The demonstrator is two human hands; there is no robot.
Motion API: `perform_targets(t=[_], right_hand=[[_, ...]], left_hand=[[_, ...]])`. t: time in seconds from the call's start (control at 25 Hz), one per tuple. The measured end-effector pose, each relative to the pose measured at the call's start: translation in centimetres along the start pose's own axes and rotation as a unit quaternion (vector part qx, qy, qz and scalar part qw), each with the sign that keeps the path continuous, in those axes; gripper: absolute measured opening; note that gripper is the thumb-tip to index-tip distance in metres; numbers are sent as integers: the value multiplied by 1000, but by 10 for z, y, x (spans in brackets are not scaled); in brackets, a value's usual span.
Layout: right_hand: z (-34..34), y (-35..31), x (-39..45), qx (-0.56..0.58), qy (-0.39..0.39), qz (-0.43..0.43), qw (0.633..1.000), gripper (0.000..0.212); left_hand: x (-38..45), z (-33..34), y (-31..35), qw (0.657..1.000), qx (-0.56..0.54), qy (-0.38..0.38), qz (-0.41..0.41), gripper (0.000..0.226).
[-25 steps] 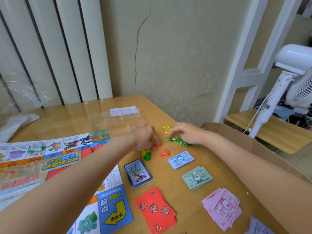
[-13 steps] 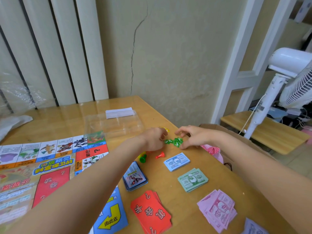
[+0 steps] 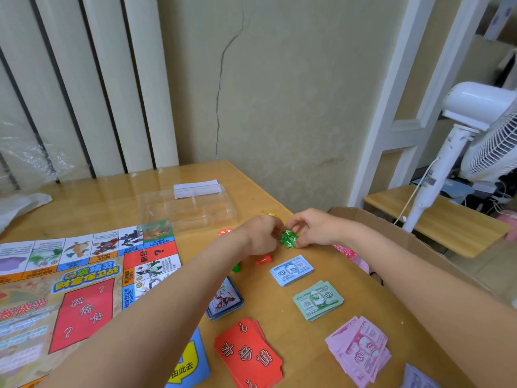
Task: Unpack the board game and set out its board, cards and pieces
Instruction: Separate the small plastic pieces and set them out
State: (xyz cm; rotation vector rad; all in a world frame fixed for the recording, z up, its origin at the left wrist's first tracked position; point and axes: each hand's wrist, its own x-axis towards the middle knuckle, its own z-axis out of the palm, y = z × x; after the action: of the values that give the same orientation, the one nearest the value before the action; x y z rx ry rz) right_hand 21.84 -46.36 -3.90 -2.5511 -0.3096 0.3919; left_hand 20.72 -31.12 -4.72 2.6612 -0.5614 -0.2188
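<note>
— What is gripped?
— A crinkled bunch of glossy green plastic pieces [image 3: 288, 238] is pinched from both sides by the left hand [image 3: 261, 236] and the right hand [image 3: 313, 229], fingers curled, over the far right part of the wooden table [image 3: 92, 204].
— And nearby?
— A red pawn [image 3: 264, 259] is seen just nearer. Flat paper stacks are laid nearer still: blue notes [image 3: 291, 270], green notes [image 3: 318, 300], pink notes [image 3: 359, 350], red cards [image 3: 249, 354]. The printed board [image 3: 70, 278] is spread at left, a clear moulded tray [image 3: 187, 211] beyond.
</note>
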Motion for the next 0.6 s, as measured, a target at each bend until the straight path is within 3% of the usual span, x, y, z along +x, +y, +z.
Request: perform_targets(t=[0.2, 0.36, 0.44, 0.6], right_hand=[[-11, -9, 0, 14, 30, -33, 999, 42], [-8, -31, 1, -5, 63, -103, 993, 33], [2, -45, 5, -67, 44, -124, 989, 33], [26, -56, 15, -125, -42, -87, 987, 49]], left_hand=[[-14, -33, -19, 996, -35, 72, -26, 42], [-32, -56, -46, 994, 28, 97, -49, 34], [-40, -56, -54, 993, 60, 77, -64, 34], [-47, -48, -65, 990, 107, 34, -82, 28]])
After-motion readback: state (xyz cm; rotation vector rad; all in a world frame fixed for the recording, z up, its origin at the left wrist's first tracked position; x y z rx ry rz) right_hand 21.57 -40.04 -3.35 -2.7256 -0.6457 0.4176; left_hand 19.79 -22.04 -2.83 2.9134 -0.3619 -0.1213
